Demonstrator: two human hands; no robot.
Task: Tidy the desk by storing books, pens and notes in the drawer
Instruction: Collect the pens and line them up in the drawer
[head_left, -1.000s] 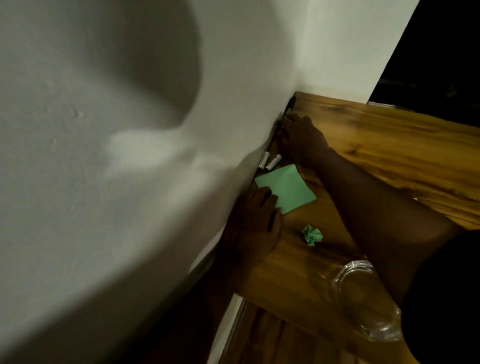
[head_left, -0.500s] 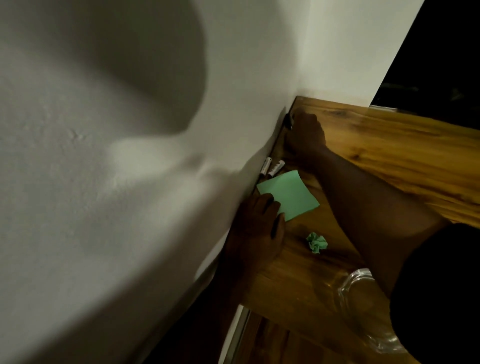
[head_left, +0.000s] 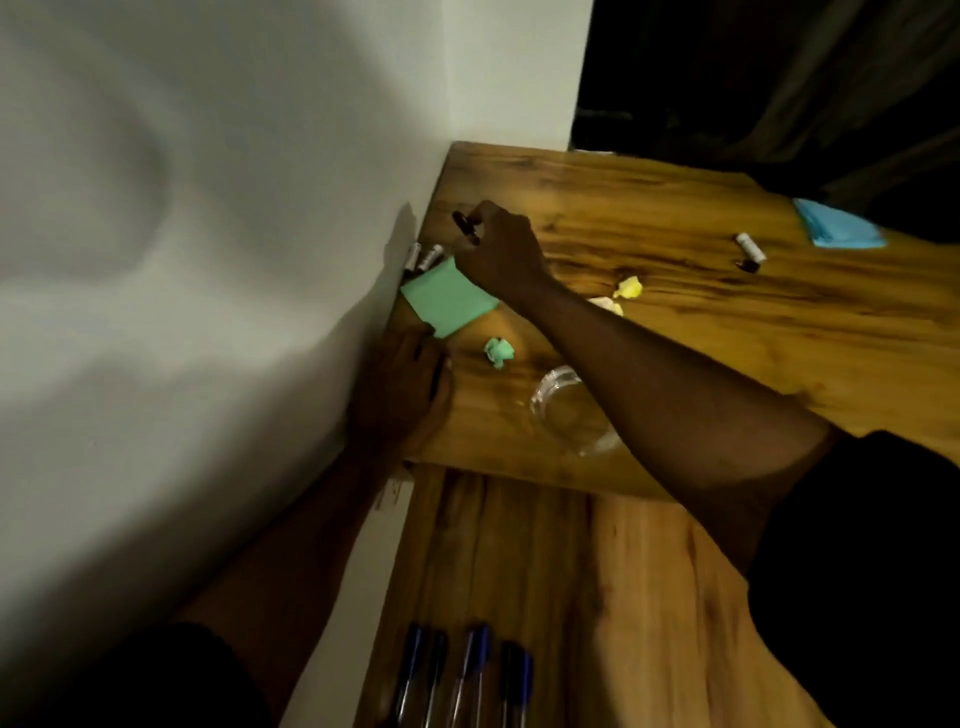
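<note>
My right hand (head_left: 498, 249) is closed on a dark marker (head_left: 465, 226) near the wall at the desk's far left, just above the wood. Two more markers (head_left: 423, 255) lie against the wall beside it. A green pad of sticky notes (head_left: 447, 302) lies just below them, and my left hand (head_left: 405, 395) rests flat at the desk's left edge, fingertips touching the pad's corner. Under the desk edge an open wooden drawer (head_left: 597, 597) holds several blue pens (head_left: 462, 675). A white marker (head_left: 749, 250) and a blue notepad (head_left: 839, 228) lie far right.
A clear glass bowl (head_left: 571, 410) stands near the desk's front edge under my right forearm. A crumpled green note (head_left: 498, 352) and crumpled yellow notes (head_left: 626, 291) lie mid-desk. A white wall (head_left: 234, 234) runs along the left; a dark opening lies beyond the desk.
My right hand has pulled back from the wall corner with the dark marker in its fingers. The view has swung down and right, revealing the drawer, the pens and the right side of the desk.
</note>
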